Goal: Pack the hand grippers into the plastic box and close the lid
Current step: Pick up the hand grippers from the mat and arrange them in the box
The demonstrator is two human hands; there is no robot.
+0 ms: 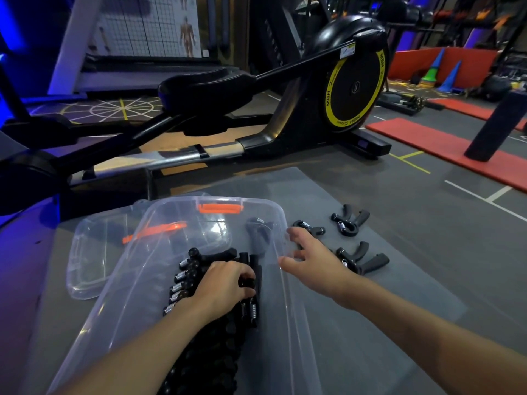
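Mid-packing, lower centre: the left hand (225, 283) clasps a hand gripper (247, 281) in the plastic box (281, 215). The right hand (313, 258), fingers spread and empty, reaches toward loose grippers (362, 258), probably the next pick. The lid (85, 252) lies off, at left.

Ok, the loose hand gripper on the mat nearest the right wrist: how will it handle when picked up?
The hand gripper is probably stiff: two solid handles joined by a metal coil spring. Lying flat with its handles splayed, it is unlikely to roll. The matte handles look rubbery, so it is likely not slippery.
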